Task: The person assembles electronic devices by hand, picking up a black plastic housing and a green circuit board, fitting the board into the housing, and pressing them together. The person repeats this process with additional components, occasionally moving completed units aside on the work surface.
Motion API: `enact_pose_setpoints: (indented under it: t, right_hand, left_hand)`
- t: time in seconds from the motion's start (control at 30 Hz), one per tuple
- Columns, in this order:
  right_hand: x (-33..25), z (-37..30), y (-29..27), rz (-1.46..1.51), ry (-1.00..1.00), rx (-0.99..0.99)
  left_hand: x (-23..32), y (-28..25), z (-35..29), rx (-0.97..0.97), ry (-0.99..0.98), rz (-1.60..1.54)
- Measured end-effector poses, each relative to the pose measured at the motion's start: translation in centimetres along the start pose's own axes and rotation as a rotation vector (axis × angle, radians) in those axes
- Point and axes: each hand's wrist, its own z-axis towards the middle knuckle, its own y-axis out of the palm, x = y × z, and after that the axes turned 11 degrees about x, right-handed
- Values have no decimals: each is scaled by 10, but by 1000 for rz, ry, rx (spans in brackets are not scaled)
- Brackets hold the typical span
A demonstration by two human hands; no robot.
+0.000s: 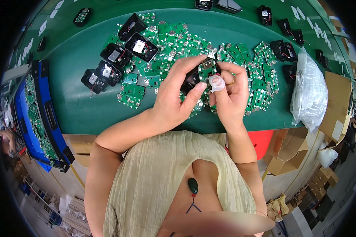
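Your left hand (172,93) grasps a black housing (190,80) above the middle of the green table (79,120), with a green circuit board (206,70) at its open face. Your right hand (232,93) curls against the right side, a translucent cap (216,83) at its thumb tip; whether it grips, you cannot tell. Loose circuit boards (170,41) spread beyond, with more housings (140,46) far left.

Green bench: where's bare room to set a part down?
Largest bare patch of bench: left, between the blue crate and black housings. Smaller one: near right, between boards, plastic bag and near edge. Also a strip beyond the boards, far side. Crowded: centre, boards spread around left hand and right hand.
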Motion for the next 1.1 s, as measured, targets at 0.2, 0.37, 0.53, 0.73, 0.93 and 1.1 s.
enact_pose_setpoints:
  t: [0.2, 0.37, 0.53, 0.73, 0.93, 1.1]
  right_hand:
    - [-3, 0, -10, 7, 127, -6]
    - [-2, -10, -11, 60, -15, -34]
    - [9, -9, -10, -241, -542, -235]
    - [0, 1, -8, -746, -1086, -159]
    - [2, 2, -11, -801, -1169, 58]
    - [1, 7, -10, -792, -1102, 141]
  left_hand:
    - [2, -26, 11, -265, -442, -113]
    - [-2, -26, 13, -190, -714, -389]
    - [-2, -15, 12, -94, -1015, -721]
    - [-1, -15, 5, 20, -1055, -831]
    - [2, -10, 0, 20, -924, -794]
    - [7, -6, -5, -10, -772, -768]
